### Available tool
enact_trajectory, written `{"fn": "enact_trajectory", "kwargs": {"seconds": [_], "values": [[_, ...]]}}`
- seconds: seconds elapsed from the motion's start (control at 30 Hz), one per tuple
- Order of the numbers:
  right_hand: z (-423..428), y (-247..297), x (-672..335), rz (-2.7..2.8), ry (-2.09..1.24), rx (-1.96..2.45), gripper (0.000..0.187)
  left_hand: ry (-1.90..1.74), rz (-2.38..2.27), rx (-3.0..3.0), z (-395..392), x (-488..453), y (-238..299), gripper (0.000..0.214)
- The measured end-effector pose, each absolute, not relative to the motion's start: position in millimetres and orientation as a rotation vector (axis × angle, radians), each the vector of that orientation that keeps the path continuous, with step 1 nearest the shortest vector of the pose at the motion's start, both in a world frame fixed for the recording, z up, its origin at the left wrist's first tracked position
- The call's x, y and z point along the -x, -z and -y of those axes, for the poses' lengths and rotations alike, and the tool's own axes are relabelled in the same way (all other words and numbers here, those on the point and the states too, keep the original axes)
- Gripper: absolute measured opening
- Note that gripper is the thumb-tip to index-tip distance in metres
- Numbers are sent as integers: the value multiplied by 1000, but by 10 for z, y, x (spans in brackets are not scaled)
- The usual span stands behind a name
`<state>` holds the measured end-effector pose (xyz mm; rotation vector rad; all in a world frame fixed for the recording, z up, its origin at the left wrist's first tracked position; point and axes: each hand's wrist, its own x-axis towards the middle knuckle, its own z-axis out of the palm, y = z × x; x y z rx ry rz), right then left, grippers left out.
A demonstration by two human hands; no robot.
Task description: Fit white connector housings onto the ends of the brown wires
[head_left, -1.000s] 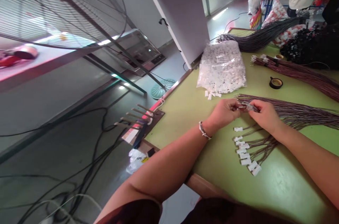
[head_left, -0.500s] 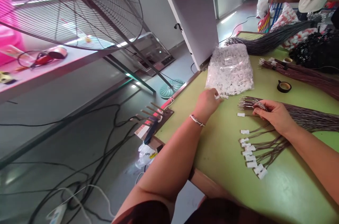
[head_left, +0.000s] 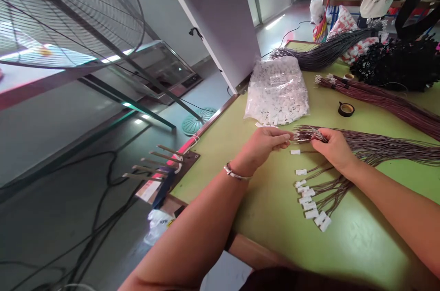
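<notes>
My right hand [head_left: 332,146] is closed around the tip end of a bundle of thin brown wires [head_left: 381,142], whose bare metal terminals poke out past the fingers. Just left of those tips is my left hand [head_left: 266,146], thumb and fingers pinched together; whatever they hold is hidden. Below my right hand, several brown wires fan out over the green table [head_left: 275,217], each ending in a white plastic connector [head_left: 311,213]. Beyond my left hand lies a clear bag of white connectors [head_left: 278,91], with a few loose connectors [head_left: 263,125] at its near edge.
A roll of black tape [head_left: 346,109] lies behind the bundle. Farther back are reddish-brown wires [head_left: 378,98], dark wires [head_left: 323,50] and a black pile [head_left: 395,64]. A pronged rack [head_left: 165,162] is fixed at the left edge; a fan [head_left: 85,16] stands beyond.
My left hand has moved from the bag's near edge towards me and over to the wire tips. My right hand keeps its hold on the bundle. The camera view has swung right.
</notes>
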<state>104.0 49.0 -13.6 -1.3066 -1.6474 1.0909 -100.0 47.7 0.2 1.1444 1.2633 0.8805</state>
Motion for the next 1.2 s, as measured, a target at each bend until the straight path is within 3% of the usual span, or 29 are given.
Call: {"fn": "enact_trajectory", "kwargs": {"seconds": [0.2,0.57,0.9,1.1,1.2], "values": [[-484,97,-1011,1664,-1033,1341,12,-844,-1216,-1287,-393,791,94,23],[-453,59,-1033,1655,-1074,1326,30,-867,-1201,-1258,-419,754,176,25],[-466,129,-1039,1763,-891,1287,23,-875,-1163,-1218,-407,789,126,24],[-462,118,-1044,1621,-1021,1309,25,-1015,-873,-823,-401,809,54,19],[-463,124,-1044,1595,-1071,1295,26,-1024,-852,-807,-406,818,65,28]]}}
